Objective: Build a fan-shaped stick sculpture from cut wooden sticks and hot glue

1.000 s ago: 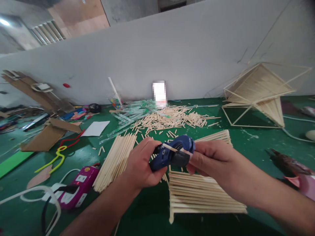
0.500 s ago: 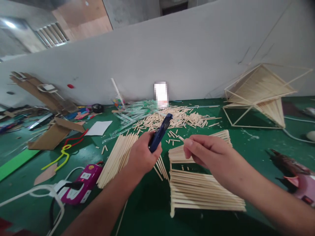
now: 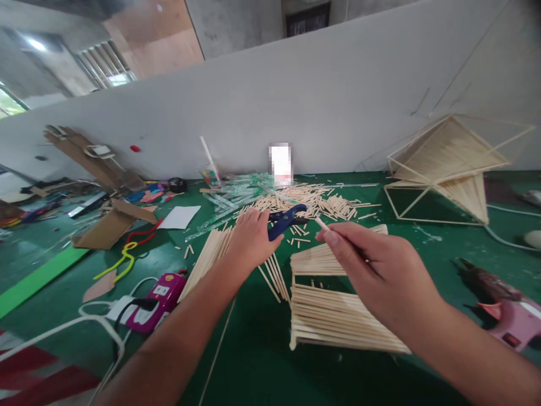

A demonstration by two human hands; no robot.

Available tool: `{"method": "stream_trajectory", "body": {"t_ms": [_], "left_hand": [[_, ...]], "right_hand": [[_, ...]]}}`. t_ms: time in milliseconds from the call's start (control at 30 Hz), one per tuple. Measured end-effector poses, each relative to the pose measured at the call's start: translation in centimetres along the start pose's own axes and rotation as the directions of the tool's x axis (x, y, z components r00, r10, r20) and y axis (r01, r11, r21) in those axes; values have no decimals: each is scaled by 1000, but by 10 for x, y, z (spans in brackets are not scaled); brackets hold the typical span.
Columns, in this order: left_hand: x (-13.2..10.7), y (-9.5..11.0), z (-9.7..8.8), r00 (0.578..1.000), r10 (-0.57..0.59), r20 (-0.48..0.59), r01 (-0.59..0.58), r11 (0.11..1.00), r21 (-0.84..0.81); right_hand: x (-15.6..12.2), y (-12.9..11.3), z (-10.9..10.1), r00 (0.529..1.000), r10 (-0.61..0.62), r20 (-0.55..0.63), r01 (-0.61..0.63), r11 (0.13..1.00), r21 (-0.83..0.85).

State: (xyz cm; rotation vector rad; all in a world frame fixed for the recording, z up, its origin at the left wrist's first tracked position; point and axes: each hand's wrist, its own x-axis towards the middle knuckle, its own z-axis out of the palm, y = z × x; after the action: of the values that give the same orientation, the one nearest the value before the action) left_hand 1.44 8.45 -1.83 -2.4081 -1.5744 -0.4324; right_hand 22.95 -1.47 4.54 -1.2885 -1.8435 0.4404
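Observation:
My left hand is closed around a blue-handled plier-like tool; its handles stick out to the right, and its jaws are not clear to see. My right hand pinches a short wooden stick, its free end pointing up and left near the tool's handles. Below my right hand lies a slatted panel of wooden sticks, partly covered by that hand. Long wooden sticks lie in a bundle beneath and beside my left hand. Short cut pieces are heaped beyond both hands.
A stick-built frame model stands at the back right. Nearer lies a pink glue gun. A magenta power strip with cables, a cardboard piece and white paper are on the left. Clear plastic wrappers lie against the wall.
The tool has swung from upright to nearly level, its handles now pointing right. The stick in my right hand shows more clearly near them. The view has shifted slightly left.

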Motion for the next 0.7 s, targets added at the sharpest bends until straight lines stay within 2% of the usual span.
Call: {"method": "stream_trajectory", "body": {"t_ms": [133, 300, 500, 600, 700], "left_hand": [[31, 0, 17, 998, 41, 49, -43, 998, 41], [59, -3, 46, 990, 88, 110, -94, 994, 57], [60, -10, 61, 989, 119, 92, -119, 993, 0], [57, -9, 61, 991, 120, 58, -116, 991, -68], [58, -7, 53, 993, 116, 16, -112, 980, -167]], "right_hand": [[-1, 2, -1, 1000, -2, 24, 4, 995, -104], [-3, 5, 0, 1000, -10, 27, 13, 992, -122], [-3, 2, -2, 998, -52, 43, 57, 992, -115], [-2, 2, -1, 996, -64, 61, 72, 987, -142], [-1, 3, 2, 994, -93, 51, 99, 983, -154]]}}
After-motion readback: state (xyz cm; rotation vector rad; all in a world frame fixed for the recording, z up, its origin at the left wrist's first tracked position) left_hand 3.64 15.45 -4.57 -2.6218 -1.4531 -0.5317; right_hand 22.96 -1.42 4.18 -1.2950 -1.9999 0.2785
